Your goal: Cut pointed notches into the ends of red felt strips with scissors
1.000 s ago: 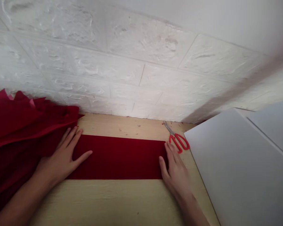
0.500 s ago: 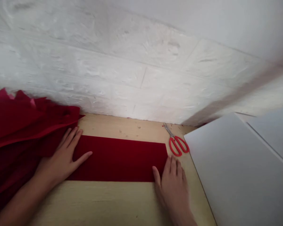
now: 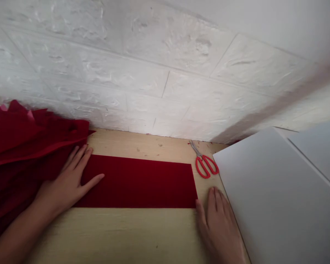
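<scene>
A dark red strip of fabric (image 3: 143,183) lies flat on the pale wooden table (image 3: 121,234). My left hand (image 3: 68,179) rests spread on its left part, beside a heap of red cloth (image 3: 24,146). The heap hides the strip's left end. At the strip's lower right corner is my right hand (image 3: 220,220), its thumb at the edge and its other fingers flat on the wood, holding nothing. Just beyond those fingers lie scissors (image 3: 205,165) with red handles, blades pointing to the wall.
A white textured wall (image 3: 143,73) borders the table's far edge. To the right, a large white panel (image 3: 275,190) with a raised corner stands close to my right hand. Small red scraps lie near the scissor tips.
My right hand has slid right, off the strip's end toward the white panel. My left hand stays on the fabric. The whole view has shifted slightly.
</scene>
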Demonstrator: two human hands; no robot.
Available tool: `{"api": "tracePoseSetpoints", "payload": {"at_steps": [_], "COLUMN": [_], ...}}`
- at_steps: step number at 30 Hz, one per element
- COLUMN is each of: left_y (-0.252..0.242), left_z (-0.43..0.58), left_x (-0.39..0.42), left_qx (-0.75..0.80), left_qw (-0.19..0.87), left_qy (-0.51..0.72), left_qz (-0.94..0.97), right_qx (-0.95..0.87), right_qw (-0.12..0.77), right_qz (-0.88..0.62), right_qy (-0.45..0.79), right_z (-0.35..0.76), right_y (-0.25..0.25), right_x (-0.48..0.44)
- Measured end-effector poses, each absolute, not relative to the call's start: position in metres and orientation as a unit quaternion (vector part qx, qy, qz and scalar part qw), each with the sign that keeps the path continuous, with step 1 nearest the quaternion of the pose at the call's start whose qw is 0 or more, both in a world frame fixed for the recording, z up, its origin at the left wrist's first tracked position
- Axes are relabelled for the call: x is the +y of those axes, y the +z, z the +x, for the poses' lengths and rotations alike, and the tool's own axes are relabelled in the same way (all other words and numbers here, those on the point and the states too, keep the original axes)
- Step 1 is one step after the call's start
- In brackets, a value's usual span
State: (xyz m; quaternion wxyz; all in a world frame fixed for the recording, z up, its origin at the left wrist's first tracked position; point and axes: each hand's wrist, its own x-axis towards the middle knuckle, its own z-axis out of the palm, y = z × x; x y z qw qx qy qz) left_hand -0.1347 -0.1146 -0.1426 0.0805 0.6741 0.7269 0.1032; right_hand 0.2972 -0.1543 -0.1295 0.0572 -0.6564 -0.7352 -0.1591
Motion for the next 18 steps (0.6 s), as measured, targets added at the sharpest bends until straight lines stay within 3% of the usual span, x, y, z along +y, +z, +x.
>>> {"api": "tracePoseSetpoints", "payload": {"at_steps": [5,9,18], "left_y": [-0.138,-0.141,-0.14], "left_z": [-0.133,-0.135,-0.133], "left_x": [-0.115,-0.115,-0.113], "left_qx": [0.736,0.728,0.704], "left_qw": [0.088,0.081,0.046], "left_qy": [0.08,0.087,0.111], "left_qz": [0.666,0.675,0.699], "right_qx": [-0.686,-0.618,-0.586], "right_qw": [0.135,0.125,0.231], "right_qz": [-0.714,-0.773,-0.769], "right_qy": [-0.038,0.066,0.106], "right_z": [0.269,0.26,0.276], "right_y": [-0.103,-0.101,-0.118], "right_x": [-0.129,-0.101,-0.088]}}
